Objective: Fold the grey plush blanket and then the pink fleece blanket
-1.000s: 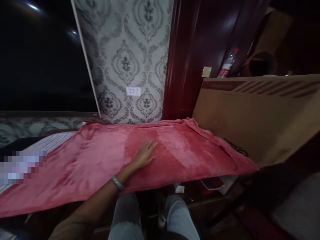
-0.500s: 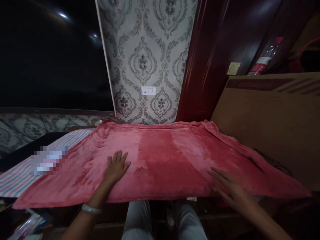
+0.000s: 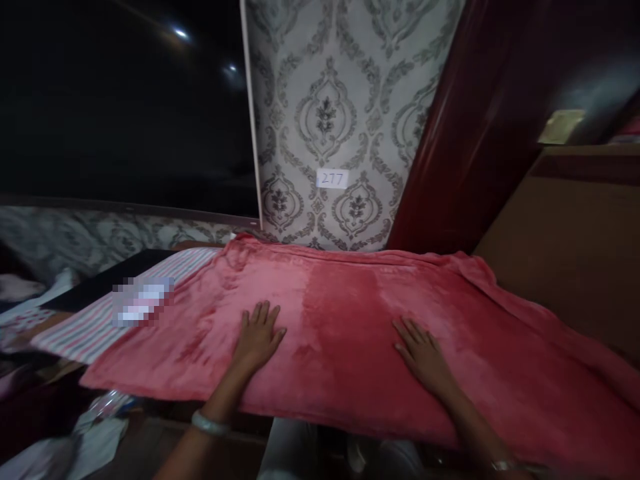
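A red-pink plush blanket (image 3: pixel 345 333) lies spread over the surface before me, its front edge hanging a little over the near side. My left hand (image 3: pixel 259 337) rests palm down on its lighter left part, fingers spread. On the right half, my right hand (image 3: pixel 423 353) lies flat on the pile with fingers stretched out. Neither hand grips the cloth. Brushed light and dark patches show between the hands, and a thick fold runs along the back and right edges.
Striped cloth (image 3: pixel 80 333) shows at the left, with a blurred-out item (image 3: pixel 143 301) on it. A large dark screen (image 3: pixel 125 113) stands behind at left. A cardboard box (image 3: pixel 575 253) borders the right side. A paper marked 277 (image 3: pixel 333 178) is on the wallpaper.
My right hand has moved inward and forward and now lies flat on the blanket. My left hand stays at about the same spot on the cloth. The view has turned left.
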The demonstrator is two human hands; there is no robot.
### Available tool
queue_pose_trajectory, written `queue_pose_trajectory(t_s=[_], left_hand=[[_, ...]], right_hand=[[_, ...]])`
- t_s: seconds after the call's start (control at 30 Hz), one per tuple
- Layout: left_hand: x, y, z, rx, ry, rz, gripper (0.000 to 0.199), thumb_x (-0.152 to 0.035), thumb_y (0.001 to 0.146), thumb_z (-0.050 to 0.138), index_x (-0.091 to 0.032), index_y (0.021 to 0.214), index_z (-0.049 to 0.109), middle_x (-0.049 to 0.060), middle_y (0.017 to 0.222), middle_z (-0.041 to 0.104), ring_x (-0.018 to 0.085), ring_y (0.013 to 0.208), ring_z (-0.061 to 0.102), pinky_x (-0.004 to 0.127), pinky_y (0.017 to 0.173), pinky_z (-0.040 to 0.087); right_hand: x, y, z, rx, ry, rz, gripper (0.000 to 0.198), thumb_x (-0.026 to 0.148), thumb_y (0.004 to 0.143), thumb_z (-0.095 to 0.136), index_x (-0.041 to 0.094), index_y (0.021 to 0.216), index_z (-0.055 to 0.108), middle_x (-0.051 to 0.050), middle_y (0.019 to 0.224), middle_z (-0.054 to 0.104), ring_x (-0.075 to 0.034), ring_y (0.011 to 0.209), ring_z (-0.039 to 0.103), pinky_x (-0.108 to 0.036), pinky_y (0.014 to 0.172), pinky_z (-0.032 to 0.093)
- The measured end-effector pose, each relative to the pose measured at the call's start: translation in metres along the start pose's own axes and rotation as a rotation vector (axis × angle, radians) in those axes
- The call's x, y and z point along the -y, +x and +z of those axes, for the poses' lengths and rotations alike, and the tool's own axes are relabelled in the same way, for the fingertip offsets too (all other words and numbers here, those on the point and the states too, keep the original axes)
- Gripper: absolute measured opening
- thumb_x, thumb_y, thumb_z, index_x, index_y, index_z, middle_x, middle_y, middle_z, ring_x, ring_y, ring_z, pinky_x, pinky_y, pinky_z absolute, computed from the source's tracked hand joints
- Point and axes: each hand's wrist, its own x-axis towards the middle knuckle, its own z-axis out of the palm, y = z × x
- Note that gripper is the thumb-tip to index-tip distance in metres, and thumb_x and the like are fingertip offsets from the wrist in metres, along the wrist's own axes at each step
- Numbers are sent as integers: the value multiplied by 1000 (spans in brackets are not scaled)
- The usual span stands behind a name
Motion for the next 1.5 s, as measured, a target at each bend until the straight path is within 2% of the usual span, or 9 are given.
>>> queue_pose_trajectory(t_s=[0.27, 0.4, 0.6, 0.77, 0.97, 1.13, 1.3, 1.4, 1.5], left_hand=[[-6, -11, 1, -58, -46, -71, 63, -48, 97, 45, -17, 152, 45, 20, 162, 32, 35, 152, 25, 62, 122, 16], [-1, -10, -4, -21, -8, -142, 66, -54, 95, 45, -21, 153, 44, 18, 163, 31, 39, 152, 22, 66, 120, 15], [56, -17, -22, 81, 77, -380, 67, -55, 98, 38, -23, 156, 36, 14, 167, 23, 36, 154, 19, 67, 119, 15], [105, -49, -26, 68, 115, -552, 69, -55, 98, 34, -21, 158, 33, 15, 167, 22, 38, 154, 19, 66, 119, 17], [142, -83, -26, 6, 161, -740, 66, -53, 99, 32, -19, 156, 37, 16, 165, 27, 36, 153, 23, 62, 119, 19], [160, -92, -27, -38, 160, -778, 62, -45, 99, 32, -16, 153, 41, 16, 165, 29, 35, 153, 22, 65, 117, 22], [166, -96, -30, -205, 149, -880, 58, -40, 99, 32, -13, 149, 44, 22, 155, 43, 36, 142, 38, 61, 107, 38], [167, -98, -36, -230, 114, -915, 55, -37, 99, 31, -13, 147, 46, 22, 145, 51, 34, 134, 46, 54, 100, 46], [167, -99, -44, -220, 110, -915, 52, -33, 99, 31, -13, 143, 49, 21, 138, 56, 33, 129, 50, 53, 98, 47]], right_hand=[[-15, 0, 25, -81, 31, -9, 68, 57, 93, 24, 26, 143, 57, -11, 151, 52, -35, 142, 44, -63, 113, 34], [-18, 0, 34, -101, 37, -27, 68, 57, 91, 24, 28, 141, 59, -9, 149, 54, -34, 141, 45, -61, 112, 36], [-25, 0, 43, -96, 17, -20, 72, 53, 90, 21, 19, 143, 56, -12, 149, 54, -34, 141, 44, -60, 111, 37], [-36, -2, 52, -119, 39, -73, 70, 55, 87, 26, 23, 141, 58, -12, 143, 59, -37, 138, 47, -63, 108, 38], [-43, -4, 55, -125, 99, -93, 73, 55, 84, 31, 29, 150, 48, -11, 144, 58, -39, 136, 48, -65, 105, 41], [-46, -4, 60, -171, 135, -118, 72, 59, 80, 38, 43, 150, 46, -6, 142, 60, -40, 135, 50, -69, 98, 45], [-43, -4, 62, -197, 88, -134, 73, 55, 85, 30, 22, 146, 54, -16, 141, 59, -41, 133, 51, -65, 103, 43], [-40, -3, 63, -205, 61, -117, 70, 54, 87, 26, 22, 141, 58, -15, 140, 61, -39, 133, 51, -63, 105, 42], [-32, 0, 60, -191, 50, -77, 69, 53, 90, 23, 22, 139, 59, -14, 142, 59, -36, 135, 49, -61, 107, 40]])
